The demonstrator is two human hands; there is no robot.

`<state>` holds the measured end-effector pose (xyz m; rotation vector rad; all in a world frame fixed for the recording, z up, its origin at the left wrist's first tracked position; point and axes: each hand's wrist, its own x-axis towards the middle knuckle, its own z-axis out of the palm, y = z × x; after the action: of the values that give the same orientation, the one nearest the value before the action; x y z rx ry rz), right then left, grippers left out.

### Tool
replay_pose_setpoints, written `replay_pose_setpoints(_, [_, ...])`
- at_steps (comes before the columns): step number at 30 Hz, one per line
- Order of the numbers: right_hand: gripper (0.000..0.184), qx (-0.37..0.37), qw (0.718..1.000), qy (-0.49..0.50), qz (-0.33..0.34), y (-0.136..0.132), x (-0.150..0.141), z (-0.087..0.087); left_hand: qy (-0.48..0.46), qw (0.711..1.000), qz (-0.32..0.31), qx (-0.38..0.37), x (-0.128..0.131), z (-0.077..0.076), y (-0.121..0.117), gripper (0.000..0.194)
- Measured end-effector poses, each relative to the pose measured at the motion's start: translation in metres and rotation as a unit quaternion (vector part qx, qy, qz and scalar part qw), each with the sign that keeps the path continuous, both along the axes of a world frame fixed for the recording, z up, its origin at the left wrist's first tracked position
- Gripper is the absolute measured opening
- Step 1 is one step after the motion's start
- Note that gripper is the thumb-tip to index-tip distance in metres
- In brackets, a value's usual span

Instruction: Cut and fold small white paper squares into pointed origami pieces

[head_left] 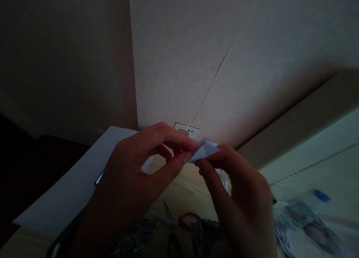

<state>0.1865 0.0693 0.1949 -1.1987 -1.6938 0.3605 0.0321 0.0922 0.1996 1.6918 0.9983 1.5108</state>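
In the head view, a small folded paper (204, 152) is held up above the pale wooden worktop (190, 183), between both hands. The left hand (137, 160) has its fingers pinched on the paper's left corner; the right hand (244, 190) clamps its lower right edge between thumb and fingers. Open scissors (174, 225) with red handles lie below. A large white sheet (67, 183) rests on the left, partly behind the left hand. On the right, a blue cap (321, 195) shows, apparently on a clear bottle, though blur makes that uncertain.
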Motion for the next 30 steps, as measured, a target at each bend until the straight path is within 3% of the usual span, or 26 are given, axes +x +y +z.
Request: replay_pose_setpoints(30, [0.017, 0.001, 1.000, -0.013, -0.008, 0.0007, -0.0009, 0.0031, 0.023, 1.000, -0.007, 0.018, -0.0011, -0.0040, 0.0035, 0.022])
